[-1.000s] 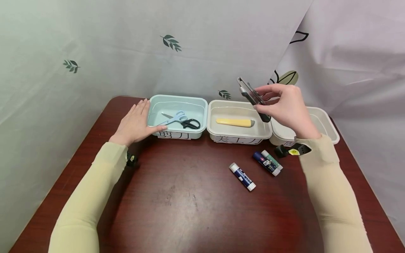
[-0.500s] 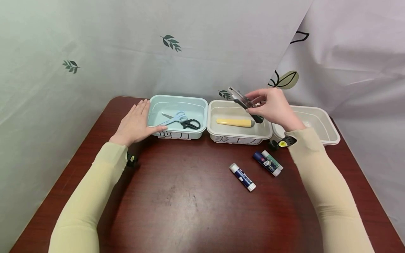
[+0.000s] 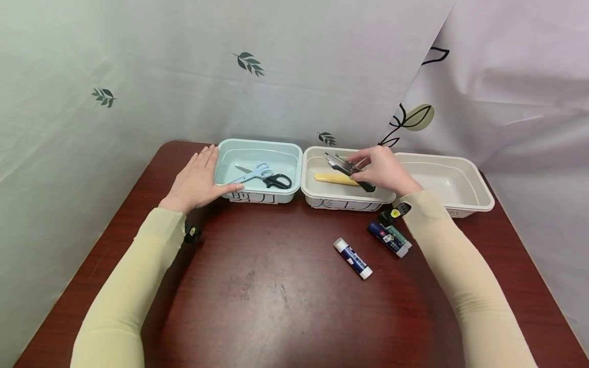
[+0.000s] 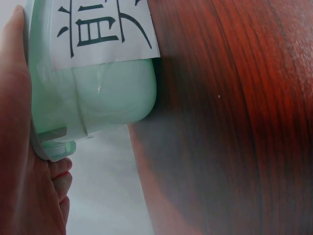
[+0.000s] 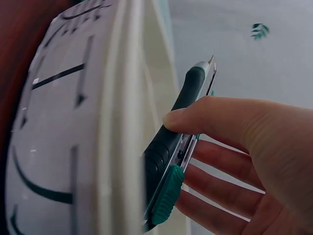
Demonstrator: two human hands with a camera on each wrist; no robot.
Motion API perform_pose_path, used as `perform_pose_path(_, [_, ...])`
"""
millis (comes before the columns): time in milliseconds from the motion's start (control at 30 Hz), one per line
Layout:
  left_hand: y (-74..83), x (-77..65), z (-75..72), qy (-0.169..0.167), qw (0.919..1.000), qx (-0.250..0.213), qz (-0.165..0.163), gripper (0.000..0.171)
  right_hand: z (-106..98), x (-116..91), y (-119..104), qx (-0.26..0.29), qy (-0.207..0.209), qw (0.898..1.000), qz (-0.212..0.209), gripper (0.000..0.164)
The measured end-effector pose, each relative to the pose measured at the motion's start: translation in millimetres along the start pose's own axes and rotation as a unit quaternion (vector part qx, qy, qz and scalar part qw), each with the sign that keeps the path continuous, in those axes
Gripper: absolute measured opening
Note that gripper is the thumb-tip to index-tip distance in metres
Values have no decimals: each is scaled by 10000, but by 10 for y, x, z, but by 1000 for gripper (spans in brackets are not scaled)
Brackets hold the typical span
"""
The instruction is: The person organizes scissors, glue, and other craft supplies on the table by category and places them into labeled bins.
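Note:
My right hand (image 3: 381, 168) pinches a utility knife (image 3: 340, 163) between thumb and fingers, low over the middle cream bin (image 3: 349, 198). In the right wrist view the utility knife (image 5: 168, 142) has a dark grip, a metal edge and a green slider, and the bin's rim hides its lower end. A yellow box cutter (image 3: 333, 178) lies in that bin, partly covered by my hand and the knife. My left hand (image 3: 195, 176) rests on the left corner of the light blue bin (image 3: 294, 148), fingers extended along its side and thumb at the front rim.
Blue-handled scissors (image 3: 259, 171) and black-handled scissors (image 3: 279, 180) lie in the blue bin. Another cream bin (image 3: 469, 184) stands at the right. Glue sticks lie on the table: one blue (image 3: 352, 258), another blue (image 3: 386, 237) and a green one (image 3: 399, 236). Paper labels front the bins.
My right hand has moved left and down with the utility knife, from above the gap between the cream bins to low over the middle bin. The left hand has stayed put.

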State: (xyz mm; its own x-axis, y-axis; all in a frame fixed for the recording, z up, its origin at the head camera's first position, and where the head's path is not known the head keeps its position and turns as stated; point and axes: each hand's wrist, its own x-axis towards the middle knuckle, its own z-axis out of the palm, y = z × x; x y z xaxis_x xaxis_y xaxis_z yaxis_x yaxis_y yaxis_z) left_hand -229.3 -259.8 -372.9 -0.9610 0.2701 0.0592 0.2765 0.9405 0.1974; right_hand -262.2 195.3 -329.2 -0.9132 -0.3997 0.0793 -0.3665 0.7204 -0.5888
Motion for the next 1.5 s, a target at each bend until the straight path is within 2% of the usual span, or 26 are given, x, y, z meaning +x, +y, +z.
perform_pose_path(267, [3,3,-1,-30,10000,23,7,124,178,68,116,-310,-275,9984,-384,37])
perform_pose_path(600, [-13,-4,18,7,10000,25,20,124,307,125,187,-398,-803,9955,-299,35])
perform_pose_path(1267, [-8,2,6,6,10000,60,41,124,329,112,204,-425,-973,9943,-52,31])
perform_pose_path(1500, [-12,7,13,-35,10000,40,23,124,246,88,130,-288,-877,9957,95,38])
